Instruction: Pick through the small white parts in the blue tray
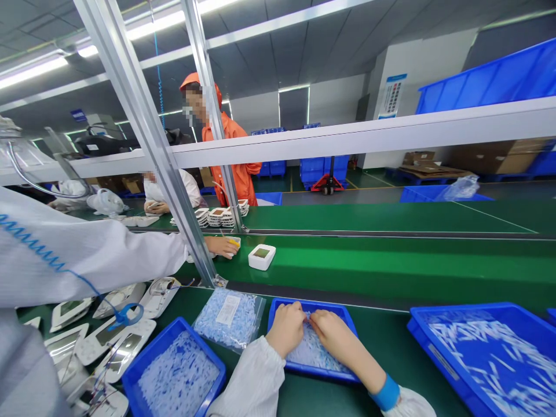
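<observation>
My left hand (286, 328) and my right hand (333, 334) meet over a shallow blue tray (322, 373) filled with small white and pale-blue pieces. On both hands the fingers are closed in a pinch, the tips close together. Whatever is between them is too small to make out. A blue band (386, 394) circles my right wrist. Just left of the tray lies a clear bag (247, 327) of similar pieces with a white label. Another blue tray (150, 351) of such pieces sits at lower left.
A larger blue bin (460, 387) with white strips stands at right. A co-worker's arm (130, 258) reaches across from the left to a green belt (369, 263) carrying a white device (262, 258). Opened white housings (124, 347) with wires lie at left. A metal post (174, 197) rises ahead.
</observation>
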`<state>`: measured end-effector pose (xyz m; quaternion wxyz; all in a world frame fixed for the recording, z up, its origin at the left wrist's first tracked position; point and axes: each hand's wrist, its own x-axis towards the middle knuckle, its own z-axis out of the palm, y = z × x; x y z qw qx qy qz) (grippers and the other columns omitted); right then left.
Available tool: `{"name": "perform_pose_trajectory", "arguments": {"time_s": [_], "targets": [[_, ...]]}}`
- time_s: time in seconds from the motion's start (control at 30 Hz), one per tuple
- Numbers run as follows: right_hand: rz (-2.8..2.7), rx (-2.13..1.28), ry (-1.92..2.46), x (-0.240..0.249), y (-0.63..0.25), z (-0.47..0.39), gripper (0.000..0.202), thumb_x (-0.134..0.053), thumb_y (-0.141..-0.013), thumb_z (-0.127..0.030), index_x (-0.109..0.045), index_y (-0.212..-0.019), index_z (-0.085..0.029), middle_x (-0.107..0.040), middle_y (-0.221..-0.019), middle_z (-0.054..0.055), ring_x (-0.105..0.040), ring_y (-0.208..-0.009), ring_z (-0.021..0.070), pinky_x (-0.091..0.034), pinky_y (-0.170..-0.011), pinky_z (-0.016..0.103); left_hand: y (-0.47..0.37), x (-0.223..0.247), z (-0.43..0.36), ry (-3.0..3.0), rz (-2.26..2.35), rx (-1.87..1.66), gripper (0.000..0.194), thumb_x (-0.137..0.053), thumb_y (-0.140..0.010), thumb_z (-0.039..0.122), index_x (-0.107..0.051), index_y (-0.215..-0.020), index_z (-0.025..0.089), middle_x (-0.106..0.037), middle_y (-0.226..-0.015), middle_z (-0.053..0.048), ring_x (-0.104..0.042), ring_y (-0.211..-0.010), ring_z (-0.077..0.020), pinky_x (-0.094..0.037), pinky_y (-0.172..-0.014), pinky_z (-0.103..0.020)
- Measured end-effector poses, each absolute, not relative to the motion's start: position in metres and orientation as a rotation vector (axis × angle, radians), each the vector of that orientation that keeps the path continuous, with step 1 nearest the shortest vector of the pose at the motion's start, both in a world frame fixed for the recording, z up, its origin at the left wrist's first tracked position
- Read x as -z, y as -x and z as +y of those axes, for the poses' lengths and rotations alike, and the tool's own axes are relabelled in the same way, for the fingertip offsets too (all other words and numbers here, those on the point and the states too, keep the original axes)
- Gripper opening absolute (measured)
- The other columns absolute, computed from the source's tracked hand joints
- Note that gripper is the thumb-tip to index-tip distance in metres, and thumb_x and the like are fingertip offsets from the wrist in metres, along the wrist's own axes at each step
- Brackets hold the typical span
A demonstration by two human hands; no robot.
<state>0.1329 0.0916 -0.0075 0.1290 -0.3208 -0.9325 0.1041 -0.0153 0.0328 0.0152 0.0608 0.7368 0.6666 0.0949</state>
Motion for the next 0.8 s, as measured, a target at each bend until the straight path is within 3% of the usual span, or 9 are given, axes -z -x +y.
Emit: {"name": "perform_pose_trajectory", "arguments": {"time_s": [0.8], "targets": [[-2.729, -0.257, 0.959, 0.0047, -0.1322, 0.0894, 0.030, -0.033, -0.091, -0.009, -0.061, -0.081, -0.012, -0.064, -0.083, 0.010, -0.060, -0.079, 0.0223, -0.036, -0.069, 0.030, 0.0165, -0.0126, 0.0350, -2.225, 1.995, -0.319, 0.029, -0.040, -0.080, 0.009, -0.066, -0.088, 0.019, -0.061, -0.097, -0.005, -0.058, -0.088, -0.0189, -0.042, -0.081, -0.032]]}}
